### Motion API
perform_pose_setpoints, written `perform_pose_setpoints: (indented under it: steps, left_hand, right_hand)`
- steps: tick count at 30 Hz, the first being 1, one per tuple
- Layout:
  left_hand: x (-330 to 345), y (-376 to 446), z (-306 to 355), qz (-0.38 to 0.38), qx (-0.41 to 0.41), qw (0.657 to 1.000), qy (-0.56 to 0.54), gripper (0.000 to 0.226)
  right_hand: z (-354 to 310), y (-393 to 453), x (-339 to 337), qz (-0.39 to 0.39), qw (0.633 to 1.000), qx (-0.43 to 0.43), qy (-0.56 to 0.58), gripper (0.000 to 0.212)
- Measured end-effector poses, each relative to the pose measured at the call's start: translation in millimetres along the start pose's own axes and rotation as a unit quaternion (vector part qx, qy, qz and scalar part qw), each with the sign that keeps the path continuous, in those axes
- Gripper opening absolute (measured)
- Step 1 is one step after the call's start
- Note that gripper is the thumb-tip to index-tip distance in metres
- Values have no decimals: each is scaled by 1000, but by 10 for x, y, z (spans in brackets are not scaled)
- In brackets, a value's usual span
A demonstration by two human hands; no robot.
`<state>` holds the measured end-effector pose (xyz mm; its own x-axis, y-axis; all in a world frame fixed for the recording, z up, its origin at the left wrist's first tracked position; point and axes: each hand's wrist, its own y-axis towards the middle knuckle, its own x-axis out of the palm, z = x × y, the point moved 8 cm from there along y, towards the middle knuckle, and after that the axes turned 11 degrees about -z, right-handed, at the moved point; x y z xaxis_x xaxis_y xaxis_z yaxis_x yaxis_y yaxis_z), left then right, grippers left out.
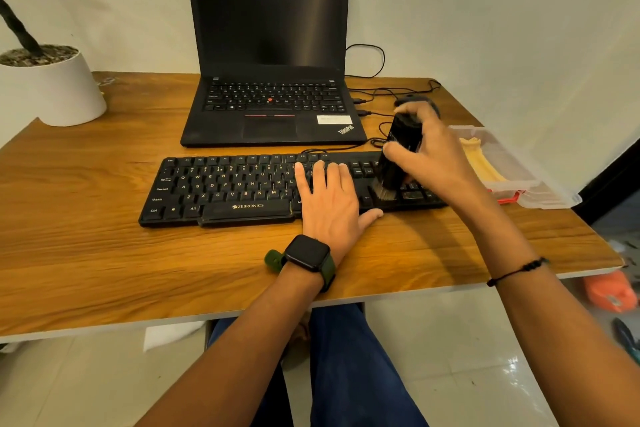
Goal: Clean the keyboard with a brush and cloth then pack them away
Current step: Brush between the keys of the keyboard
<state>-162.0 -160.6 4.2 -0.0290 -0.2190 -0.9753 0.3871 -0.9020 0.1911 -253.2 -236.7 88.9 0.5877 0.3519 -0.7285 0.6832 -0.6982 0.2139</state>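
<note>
Left hand (329, 198) flat on keyboard (221, 191); right hand (433, 156) grips brush (394, 163).

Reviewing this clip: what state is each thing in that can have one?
laptop: lid open, screen dark
keyboard: flat on the table, cabled
brush: upright, bristles down on the keys
left hand: flat on the keyboard
right hand: grips the brush
plastic box: open, yellow cloth inside

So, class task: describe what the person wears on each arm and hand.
Both forearms are bare, with no sleeves in view. The left wrist carries a black square smartwatch on a dark green strap. The right wrist carries a thin black cord bracelet with small beads. No rings show.
</note>
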Motion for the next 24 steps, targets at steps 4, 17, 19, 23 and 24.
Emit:
perform_pose_setpoints:
  steps: [4, 17, 19, 23, 24]
  left_hand:
    - [14, 13, -4, -1, 3, 1000, -3, 90]
    - [17, 10, 1, 3, 4, 1000, -3, 85]
    - [20, 13, 6, 1, 4, 1000, -1, 86]
    - [14, 14, -1, 13, -2, 1000, 10, 89]
    - [14, 14, 0, 16, -3, 1000, 13, 89]
  right_hand:
    - [-46, 98, 21, 25, 999, -21, -17, 47]
    - [37, -72, 169, -52, 999, -1, -18, 40]
    - [32, -54, 94, -38, 999, 3, -3, 40]
    - [32, 30, -74, 29, 999, -2, 16, 45]
    - [30, 53, -72, 33, 999, -6, 9, 46]
